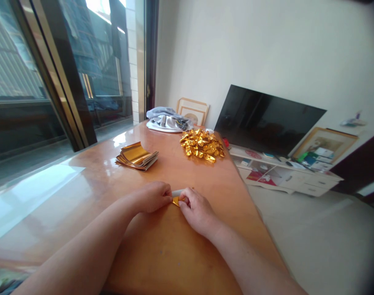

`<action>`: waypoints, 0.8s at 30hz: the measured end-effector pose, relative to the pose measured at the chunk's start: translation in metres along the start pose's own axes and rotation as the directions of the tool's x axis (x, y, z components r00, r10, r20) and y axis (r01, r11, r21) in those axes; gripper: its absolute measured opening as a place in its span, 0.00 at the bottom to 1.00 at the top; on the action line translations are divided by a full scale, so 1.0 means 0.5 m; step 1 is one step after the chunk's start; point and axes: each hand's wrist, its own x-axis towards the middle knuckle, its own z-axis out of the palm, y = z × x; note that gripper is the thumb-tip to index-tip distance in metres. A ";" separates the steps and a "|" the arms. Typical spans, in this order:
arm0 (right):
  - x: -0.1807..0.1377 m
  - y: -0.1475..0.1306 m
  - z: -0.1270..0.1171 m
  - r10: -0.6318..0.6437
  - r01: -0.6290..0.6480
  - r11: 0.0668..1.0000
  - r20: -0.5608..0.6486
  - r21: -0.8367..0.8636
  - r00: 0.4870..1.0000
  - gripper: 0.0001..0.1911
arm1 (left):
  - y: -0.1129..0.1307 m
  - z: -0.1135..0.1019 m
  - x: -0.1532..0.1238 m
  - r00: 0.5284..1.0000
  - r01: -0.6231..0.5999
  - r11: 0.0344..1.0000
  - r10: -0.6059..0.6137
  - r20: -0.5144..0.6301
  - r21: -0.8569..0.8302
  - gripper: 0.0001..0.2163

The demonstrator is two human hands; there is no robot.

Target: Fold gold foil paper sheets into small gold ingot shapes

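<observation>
Both hands meet at the middle of a glossy wooden table (162,254). My left hand (154,197) and my right hand (197,211) pinch a small piece of gold foil paper (176,200) between their fingertips, pressing it against the tabletop; a white edge of the paper shows just above it. Most of the paper is hidden by the fingers. Farther back on the left lies a stack of flat gold foil sheets (137,156). A heap of folded gold foil pieces (202,145) sits farther back on the right.
A bundle of grey and white cloth (167,119) lies at the table's far end before a picture frame (192,110). A sliding glass door (52,73) runs along the left. Right of the table stand a dark TV (266,121) and a low white cabinet (294,180).
</observation>
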 end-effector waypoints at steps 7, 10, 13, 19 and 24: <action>-0.009 0.009 -0.017 -0.139 0.140 0.990 0.066 -0.012 0.988 0.11 | 0.002 0.001 0.003 1.000 -0.001 1.000 0.002 -0.015 0.025 0.11; -0.013 0.007 -0.023 -0.174 0.178 0.983 0.076 -0.042 0.982 0.12 | 0.003 0.000 0.003 1.000 0.007 0.999 -0.007 -0.010 0.032 0.10; -0.016 0.004 -0.029 -0.226 0.233 0.970 0.099 -0.072 0.969 0.12 | 0.004 -0.002 0.001 1.000 0.006 0.999 -0.005 -0.008 0.035 0.11; -0.018 0.006 -0.033 -0.265 0.279 0.955 0.134 -0.099 0.955 0.14 | 0.006 -0.003 0.000 1.000 -0.004 0.999 0.004 -0.003 0.050 0.11; -0.019 0.005 -0.033 -0.266 0.279 0.956 0.137 -0.091 0.954 0.14 | 0.011 -0.004 0.001 1.000 -0.001 0.998 0.002 -0.005 0.069 0.11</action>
